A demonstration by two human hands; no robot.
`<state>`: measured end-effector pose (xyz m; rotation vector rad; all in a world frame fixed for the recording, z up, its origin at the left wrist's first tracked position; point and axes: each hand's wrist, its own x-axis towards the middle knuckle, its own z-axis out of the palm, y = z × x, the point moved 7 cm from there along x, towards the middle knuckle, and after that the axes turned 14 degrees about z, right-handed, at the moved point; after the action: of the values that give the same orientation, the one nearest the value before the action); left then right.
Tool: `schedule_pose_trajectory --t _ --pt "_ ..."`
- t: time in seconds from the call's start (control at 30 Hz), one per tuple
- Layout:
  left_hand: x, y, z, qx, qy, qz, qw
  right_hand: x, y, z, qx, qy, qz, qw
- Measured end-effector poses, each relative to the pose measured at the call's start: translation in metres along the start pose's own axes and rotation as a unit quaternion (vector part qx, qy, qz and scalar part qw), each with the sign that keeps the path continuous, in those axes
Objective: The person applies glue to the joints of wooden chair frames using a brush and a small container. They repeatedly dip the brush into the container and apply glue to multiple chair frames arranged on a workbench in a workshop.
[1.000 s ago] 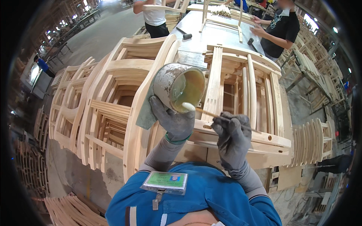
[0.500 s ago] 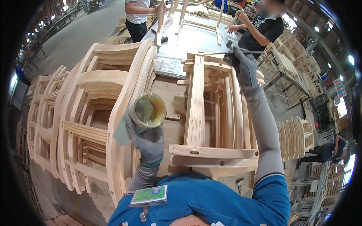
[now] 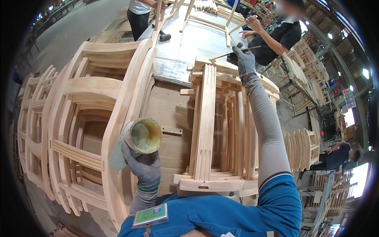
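In my left hand [image 3: 144, 168], gloved in grey, is a round tub [image 3: 145, 136] of cloudy yellowish liquid, its open mouth facing up. A pale green sheet [image 3: 117, 153] hangs beside the tub, against the same hand. My right hand [image 3: 245, 63], also gloved, reaches far forward and is closed around a thin stick [image 3: 221, 58]. The stick's left end meets the far end of stacked wooden chair frames [image 3: 205, 122]. A dark lump shows at the right fingertips; I cannot make out whether it is held.
Chair backs [image 3: 94, 87] stand in rows on the left. Ahead is a plastic-covered table [image 3: 173, 59] with a black mallet [image 3: 165, 37]. Two people handle wooden parts there, one in a black shirt [image 3: 274, 37]. More frames [image 3: 302, 146] stand at right.
The left hand and tub have moved left and down in the picture. My right hand has shifted slightly left and up, and the stick now shows more clearly at the frames' far end.
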<state>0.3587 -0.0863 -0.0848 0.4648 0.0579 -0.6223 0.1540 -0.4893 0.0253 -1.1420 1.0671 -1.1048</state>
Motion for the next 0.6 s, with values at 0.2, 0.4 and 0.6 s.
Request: schedule_pose_trajectory --t 0.2,0.4,0.6 --pt "0.004 -0.008 -0.005 0.009 0.009 0.011 1.000 0.005 -0.004 -0.001 -0.047 0.010 -0.011 0.999" --pt "0.002 -0.007 -0.010 0.011 0.014 -0.002 1.000 0.001 -0.026 0.039 -0.387 0.053 -0.088 0.917" --pt "0.002 -0.007 -0.015 0.011 0.024 -0.003 1.000 0.005 -0.024 0.080 -0.378 -0.131 -0.099 0.911"
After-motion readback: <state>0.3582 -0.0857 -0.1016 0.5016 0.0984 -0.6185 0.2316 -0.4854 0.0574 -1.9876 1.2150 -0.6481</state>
